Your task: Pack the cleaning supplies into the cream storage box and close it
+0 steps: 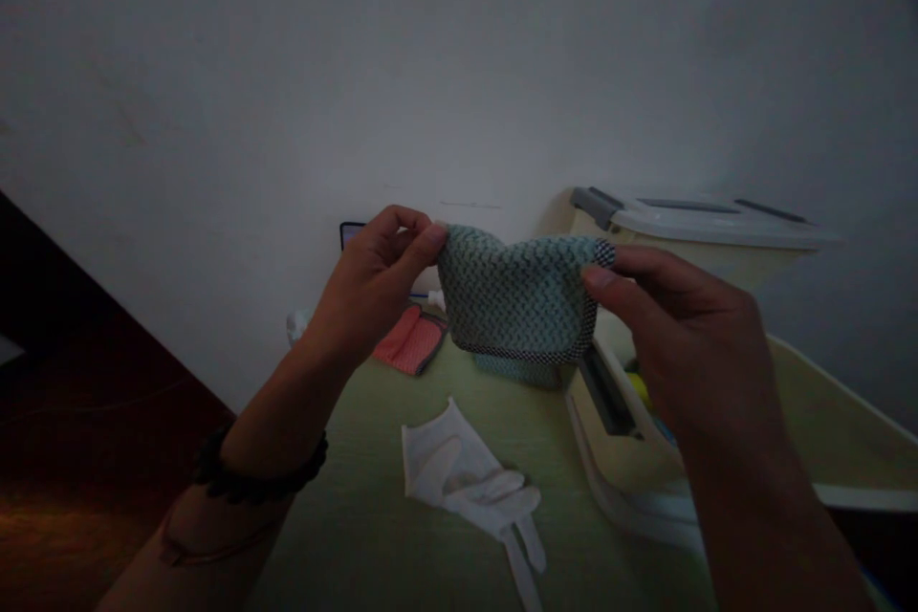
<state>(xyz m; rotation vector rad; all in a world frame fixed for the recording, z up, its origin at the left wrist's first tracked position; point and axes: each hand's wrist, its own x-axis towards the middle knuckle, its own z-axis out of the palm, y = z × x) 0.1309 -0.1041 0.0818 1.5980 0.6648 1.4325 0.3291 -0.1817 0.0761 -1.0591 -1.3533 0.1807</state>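
A folded blue-green cleaning cloth (516,301) with a black-and-white checked border hangs in the air between my hands. My left hand (383,273) pinches its upper left corner between thumb and fingers. At the upper right corner, my right hand (681,325) grips the cloth by its checked edge. Below it on the table lies another blue-green cloth (520,371), partly hidden by the raised one. A pink cloth (412,341) with a dark border rests beside that, behind my left wrist. Nearer to me a white glove (469,483) lies flat, its fingers pointing right.
An open cream storage box (810,411) stands on the right of the light green table (351,507), with something yellow (638,389) inside. Its lid (707,220) is raised by the wall (459,67). Part of a dark-framed device (351,231) shows behind my left hand.
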